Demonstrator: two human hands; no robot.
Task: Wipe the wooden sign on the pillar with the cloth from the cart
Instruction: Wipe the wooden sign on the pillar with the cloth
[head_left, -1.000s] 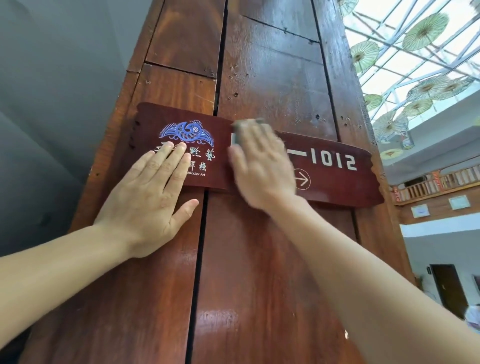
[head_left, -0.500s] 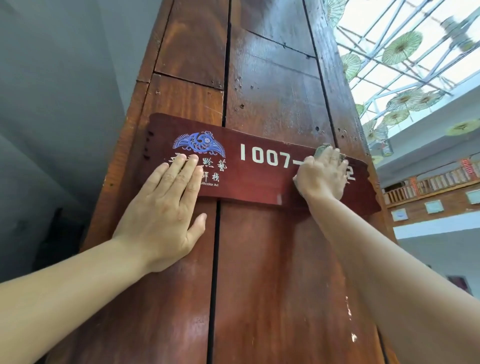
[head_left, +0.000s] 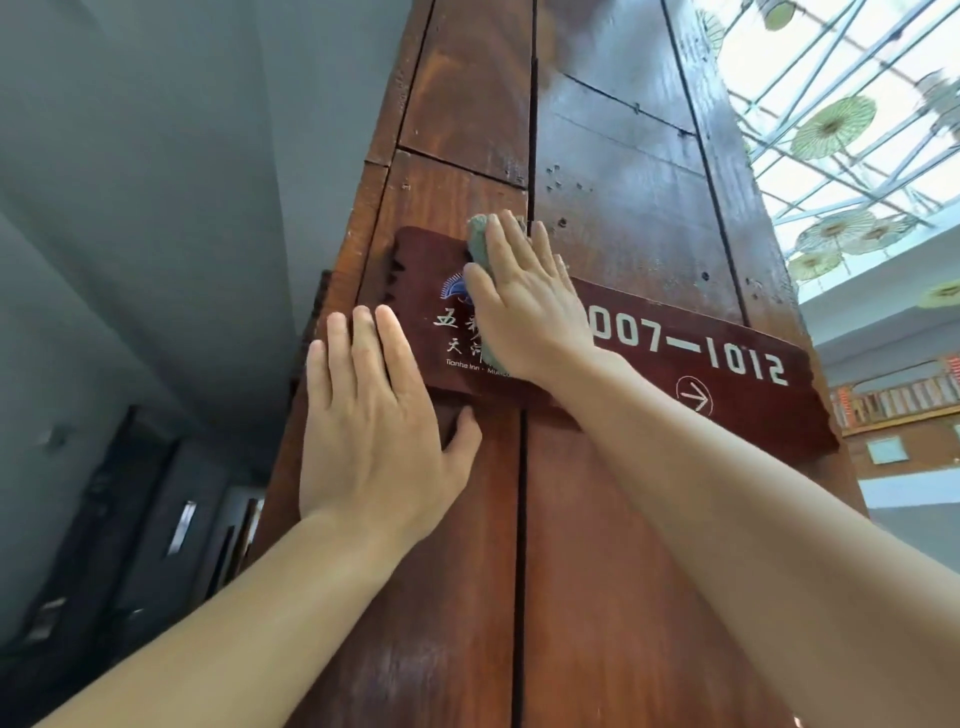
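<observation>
A dark red wooden sign (head_left: 727, 374) with white numbers, an arrow and a blue emblem is fixed across a tall brown wooden pillar (head_left: 613, 171). My right hand (head_left: 524, 306) lies flat over the sign's left part, pressing a grey-green cloth (head_left: 479, 241) against it; the cloth shows above and beside my fingers. The hand covers most of the emblem and some lettering. My left hand (head_left: 374, 426) rests flat with fingers spread, on the sign's lower left corner and the pillar below it, holding nothing.
A grey wall and ceiling fill the left side, with dark doorways (head_left: 135, 525) low down. To the right are a glass roof with hanging paper umbrellas (head_left: 834, 127) and a wooden balcony railing (head_left: 893, 400).
My right hand has swept the cloth from the sign's right end to its left part, over the emblem. The left hand has shifted slightly left and down on the sign's corner. The view tilted.
</observation>
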